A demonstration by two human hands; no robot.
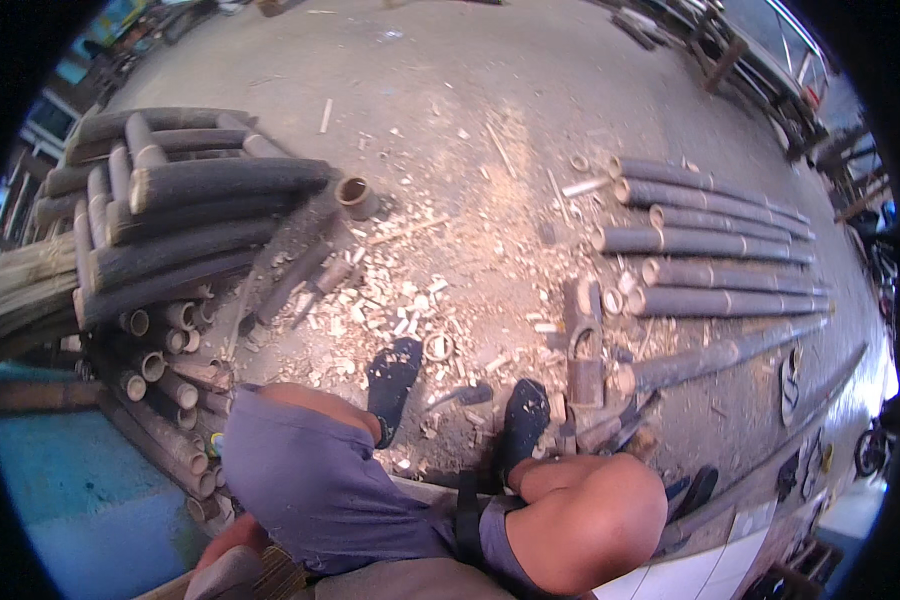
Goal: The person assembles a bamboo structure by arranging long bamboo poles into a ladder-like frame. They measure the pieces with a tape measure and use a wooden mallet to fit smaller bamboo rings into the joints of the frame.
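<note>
At the lower left edge, beside my thigh, a bit of my left hand (238, 537) shows past a grey sleeve. Its fingers are hidden, and whether it holds anything cannot be made out. Close by it are the cut ends of bamboo poles (198, 463), piled under the rack at my left. My right hand is out of the picture. Between my feet, in dark socks, lies a dark, flat tool-like piece (460, 395) whose kind is unclear. A bamboo ring (438, 347) rests among pale wood chips (370, 310) just ahead of my feet.
Thick bamboo lengths (230, 185) are stacked at the left. Several long bamboo poles (720, 243) lie side by side at the right, near a notched bamboo piece (584, 345). A short bamboo tube (356, 198) stands ahead. A sandal (790, 388) lies far right.
</note>
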